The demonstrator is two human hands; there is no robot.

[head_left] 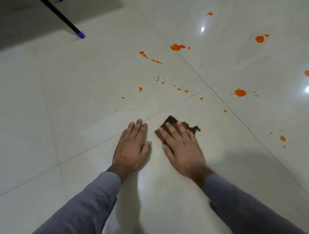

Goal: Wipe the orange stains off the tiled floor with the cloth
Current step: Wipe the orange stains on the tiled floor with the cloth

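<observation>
Floor (79,95) first: pale glossy tiles with thin grout lines, and I judge the job barely started, since most of what I see ahead is dirty. The patch right under and around my hands shows no orange, so that near strip may be done, though I cannot tell whether it was ever soiled. Stains (177,47) lie well beyond my reach line: big blots near the grout crossing, to the right at mid-frame and far right, then a trail of drops across the upper left tile and small dots scattered toward the right edge. All of that is left.

My right hand (182,144) presses flat on the cloth (171,120), fingers (172,129) straight and spread, pinning it to the floor just below a grout line. The cloth is dark brown, mostly hidden under the palm. My left hand (132,146) rests flat on bare tile just beside it, fingers together, holding nothing.

A black pole with a blue tip (81,34) stands at upper left.

No writing, brand or label shows anywhere.
</observation>
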